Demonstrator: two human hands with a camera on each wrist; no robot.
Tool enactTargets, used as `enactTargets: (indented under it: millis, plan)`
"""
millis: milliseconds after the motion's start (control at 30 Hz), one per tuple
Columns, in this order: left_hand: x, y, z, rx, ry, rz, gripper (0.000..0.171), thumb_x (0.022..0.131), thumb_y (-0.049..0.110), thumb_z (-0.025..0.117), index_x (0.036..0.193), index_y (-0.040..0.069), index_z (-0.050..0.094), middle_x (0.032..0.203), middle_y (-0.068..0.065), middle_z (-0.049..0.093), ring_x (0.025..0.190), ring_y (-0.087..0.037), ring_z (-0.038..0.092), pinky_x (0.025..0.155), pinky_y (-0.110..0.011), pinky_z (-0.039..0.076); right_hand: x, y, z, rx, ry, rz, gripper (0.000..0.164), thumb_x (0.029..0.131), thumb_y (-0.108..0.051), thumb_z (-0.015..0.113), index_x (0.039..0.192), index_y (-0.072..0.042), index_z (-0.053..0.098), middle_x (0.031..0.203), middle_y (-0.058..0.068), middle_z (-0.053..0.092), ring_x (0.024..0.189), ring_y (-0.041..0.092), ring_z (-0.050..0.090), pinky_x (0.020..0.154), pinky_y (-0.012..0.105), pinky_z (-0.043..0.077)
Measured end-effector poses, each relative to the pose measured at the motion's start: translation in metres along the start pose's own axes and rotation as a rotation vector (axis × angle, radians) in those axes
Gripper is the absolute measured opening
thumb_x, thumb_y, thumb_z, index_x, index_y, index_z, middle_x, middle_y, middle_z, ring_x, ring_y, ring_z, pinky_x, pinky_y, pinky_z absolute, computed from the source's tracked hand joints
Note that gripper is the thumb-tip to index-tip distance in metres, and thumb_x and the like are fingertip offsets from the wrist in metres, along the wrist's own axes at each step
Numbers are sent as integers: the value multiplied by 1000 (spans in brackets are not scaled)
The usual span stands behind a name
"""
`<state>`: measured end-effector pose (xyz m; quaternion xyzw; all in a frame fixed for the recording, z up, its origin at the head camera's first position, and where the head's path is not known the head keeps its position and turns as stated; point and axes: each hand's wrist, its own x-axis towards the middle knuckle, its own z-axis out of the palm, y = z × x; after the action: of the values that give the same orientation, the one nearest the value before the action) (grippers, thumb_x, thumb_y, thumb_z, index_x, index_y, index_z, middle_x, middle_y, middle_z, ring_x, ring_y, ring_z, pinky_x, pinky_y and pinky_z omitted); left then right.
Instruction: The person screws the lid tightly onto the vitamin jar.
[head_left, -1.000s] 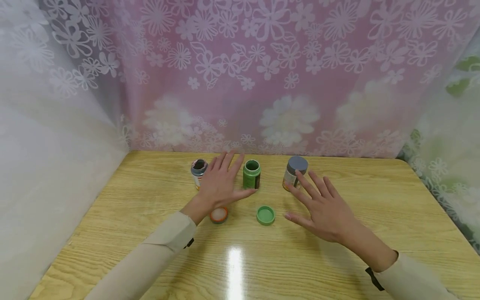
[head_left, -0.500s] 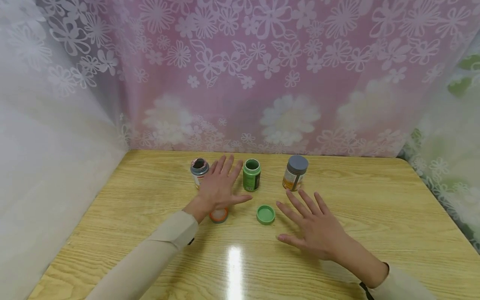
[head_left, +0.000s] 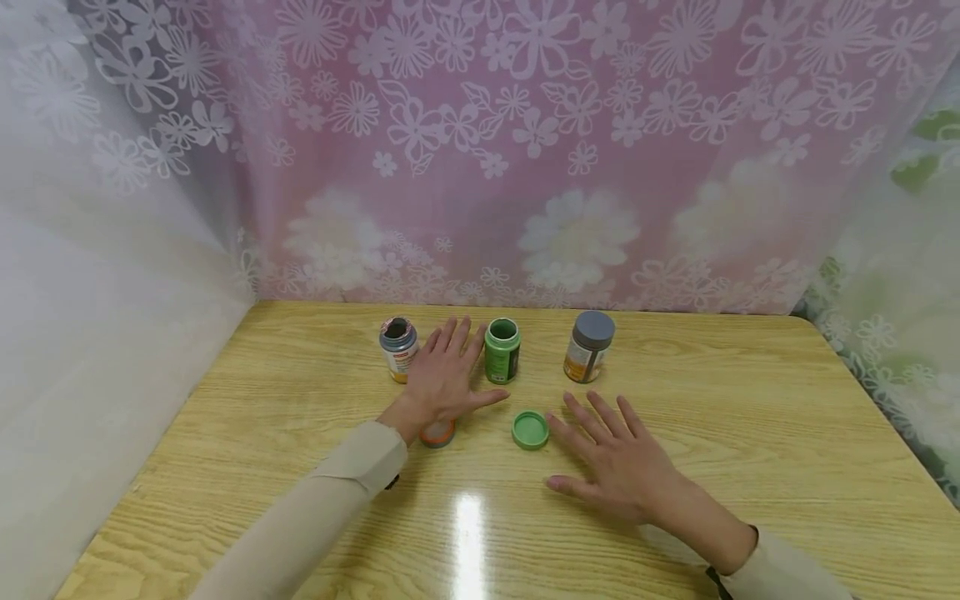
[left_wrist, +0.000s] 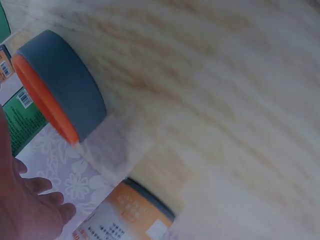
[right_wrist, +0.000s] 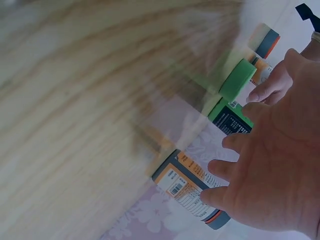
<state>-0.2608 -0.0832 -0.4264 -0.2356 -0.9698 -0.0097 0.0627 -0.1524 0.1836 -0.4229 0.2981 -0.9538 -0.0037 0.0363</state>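
My left hand, fingers spread, hovers between an uncapped jar with a grey neck and an uncapped green jar; contact cannot be told. Partly under its wrist lies a grey lid with an orange inner rim, which looks large in the left wrist view. Also spread, my right hand is above the table just right of an upturned green lid. Beyond it stands a jar with its grey lid on, apart from the fingers. Neither hand holds anything.
The three jars stand in a row near the back edge of a wood-grain table. A pink floral curtain hangs behind it, with pale sheets at both sides.
My right hand has drawn back from the grey-lidded jar, toward me and to the left, near the green lid. The left hand has shifted only slightly. The jars and lids stay put.
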Motion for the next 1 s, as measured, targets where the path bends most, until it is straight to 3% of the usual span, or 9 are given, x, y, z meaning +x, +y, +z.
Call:
enactTargets:
  millis: [233,467,667,833,1000]
  plan:
    - [7,0,8,-211,-44,-52,104,81,77,47,154,10,15,154,-14,23,140,-31,23,108,-45,29,3,-3,1,20,-18,3,77,90,-73,31,149,-24,36,155,9,25,141,35,18,110,58,9]
    - [16,0,9,-593,-76,-103,103,80,57,70,153,9,16,150,-14,32,132,-32,37,103,-48,36,5,-5,-1,31,-27,-1,77,91,-72,30,150,-24,35,155,9,26,141,35,19,110,57,10]
    - [26,3,10,-864,-49,-117,90,77,35,81,149,12,31,141,-6,46,127,-26,45,102,-43,38,7,-6,-2,37,-30,-5,75,91,-71,32,149,-23,36,154,9,26,140,36,20,110,56,11]
    - [32,6,11,-937,-49,-150,77,76,28,83,139,10,44,127,-5,55,117,-23,53,96,-38,43,10,-8,-2,42,-38,-11,75,91,-71,31,149,-23,36,154,10,26,140,36,20,110,57,12]
    - [36,9,15,-898,-57,-150,67,76,31,83,131,8,51,118,-5,60,105,-21,59,91,-36,46,13,-9,0,61,-57,-6,77,91,-72,30,150,-23,34,155,10,24,141,36,18,110,57,11]
